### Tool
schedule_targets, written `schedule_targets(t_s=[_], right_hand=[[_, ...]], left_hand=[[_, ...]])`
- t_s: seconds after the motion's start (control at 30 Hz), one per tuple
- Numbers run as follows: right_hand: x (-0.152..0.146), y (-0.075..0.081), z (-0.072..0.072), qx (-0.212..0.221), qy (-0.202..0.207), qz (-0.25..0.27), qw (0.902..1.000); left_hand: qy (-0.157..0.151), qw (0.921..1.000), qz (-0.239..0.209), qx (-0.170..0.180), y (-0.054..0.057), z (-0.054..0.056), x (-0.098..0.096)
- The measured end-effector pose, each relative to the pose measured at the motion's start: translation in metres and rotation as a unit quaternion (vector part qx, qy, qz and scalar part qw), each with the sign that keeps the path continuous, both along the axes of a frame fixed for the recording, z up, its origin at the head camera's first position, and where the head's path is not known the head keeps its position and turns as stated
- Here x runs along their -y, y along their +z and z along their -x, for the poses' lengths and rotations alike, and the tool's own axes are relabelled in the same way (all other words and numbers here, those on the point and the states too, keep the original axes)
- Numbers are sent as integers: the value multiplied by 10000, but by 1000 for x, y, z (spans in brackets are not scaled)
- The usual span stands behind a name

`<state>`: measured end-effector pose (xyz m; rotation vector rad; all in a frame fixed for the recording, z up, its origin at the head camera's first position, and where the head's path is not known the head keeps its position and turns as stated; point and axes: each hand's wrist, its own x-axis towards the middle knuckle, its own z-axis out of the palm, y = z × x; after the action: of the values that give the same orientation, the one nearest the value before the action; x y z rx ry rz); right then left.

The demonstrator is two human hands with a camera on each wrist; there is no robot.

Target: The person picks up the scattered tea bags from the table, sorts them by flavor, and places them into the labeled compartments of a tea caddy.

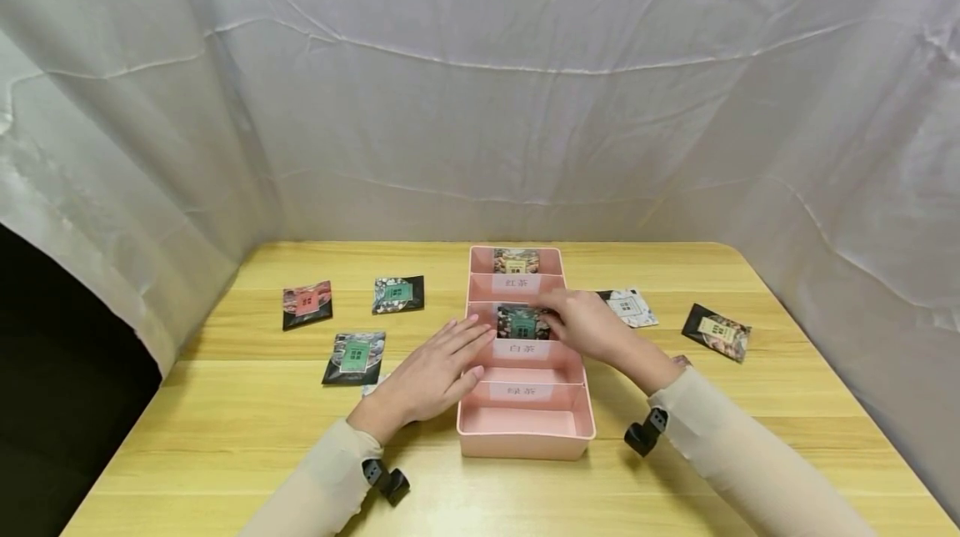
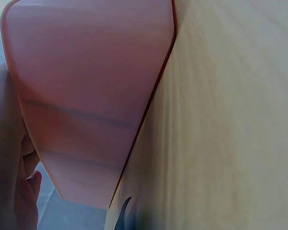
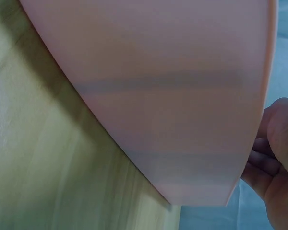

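A long pink divider box [image 1: 525, 447] stands on the table, with paper labels on its dividers. In its second compartment from the back is a black sachet with a green label [image 1: 522, 323]; my right hand [image 1: 588, 322] reaches over the right rim and pinches that sachet's right edge. My left hand [image 1: 438, 370] lies across the left rim, fingers stretched toward the same sachet. A yellow-labelled sachet [image 1: 516, 260] sits in the rearmost compartment. In both wrist views the pink side wall [image 2: 91, 62] [image 3: 173, 120] covers most of the fingers.
Left of the box lie a red-labelled sachet [image 1: 307, 304] and two green-labelled sachets [image 1: 398, 294] [image 1: 355, 358]; a pale one is partly under the left hand. At the right are a white sachet [image 1: 632, 308] and a yellow-labelled sachet [image 1: 717, 332]. A light curtain [image 1: 480, 145] surrounds the table.
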<state>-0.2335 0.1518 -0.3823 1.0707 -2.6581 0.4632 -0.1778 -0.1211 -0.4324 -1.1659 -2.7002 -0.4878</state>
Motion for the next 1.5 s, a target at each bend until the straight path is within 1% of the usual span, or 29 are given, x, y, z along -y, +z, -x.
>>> schedule_targets(t_s=[0.1,0.4,0.53,0.67,1.03,1.27,1.5], right_hand=[[-2,2,1,-17,-56,72,10000],[-12,9,-2,184,-363,251,9989],[-17,10,-6,281,-444,492,9974],[-23,11,-9,274,-490,696,9960],[-40,12,-19,299,-767,812,9933],[-53,11,-28,510,-967,960,9894],[-67,11,-38,619,-1171,1113,9849]], left_hand=[[10,10000,10,-2,1,0,0],[-13,10000,-22,26,3,0,-1],[-5,10000,-14,28,3,-1,-1],[-16,10000,-22,-16,3,0,-2],[30,10000,-9,36,2,-1,-1],[23,10000,6,22,0,-1,-1],[13,10000,-30,36,0,0,0]])
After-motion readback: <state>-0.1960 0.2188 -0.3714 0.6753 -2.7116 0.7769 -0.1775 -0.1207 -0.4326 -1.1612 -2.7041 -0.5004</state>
